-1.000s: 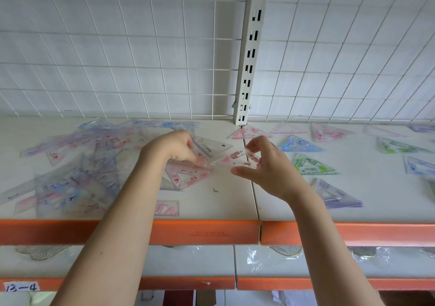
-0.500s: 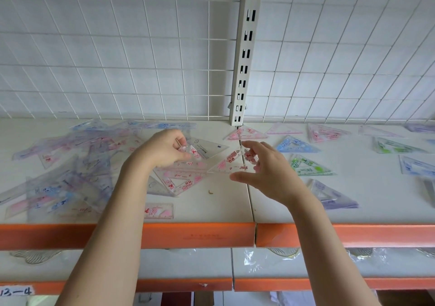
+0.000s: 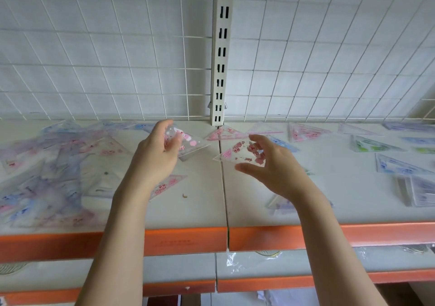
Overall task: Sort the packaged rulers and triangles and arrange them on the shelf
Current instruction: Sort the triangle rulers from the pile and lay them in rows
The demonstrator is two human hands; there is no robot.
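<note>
My left hand (image 3: 157, 155) grips a clear packaged triangle with pink print (image 3: 188, 143), lifted above the shelf. Just right of the shelf seam, my right hand (image 3: 273, 167) pinches a second pink-printed triangle (image 3: 237, 152), also raised off the surface. The two triangles are apart. A jumbled pile of packaged rulers and triangles (image 3: 49, 171) in pink and blue covers the left of the white shelf (image 3: 204, 209). Single triangles lie spread on the right: a pink one (image 3: 303, 132), a green one (image 3: 370, 144) and a blue one (image 3: 397, 165).
A white wire grid backs the shelf, with a slotted upright post (image 3: 221, 54) at the seam. The shelf has an orange front lip (image 3: 186, 241). A lower shelf holds clear plastic wrap (image 3: 237, 262). A small brown scrap (image 3: 184, 196) lies near the seam.
Both hands have lifted and drawn apart: the left now holds its own pink triangle clear of the pile, and the right has carried its triangle slightly rightward. The camera has tilted up.
</note>
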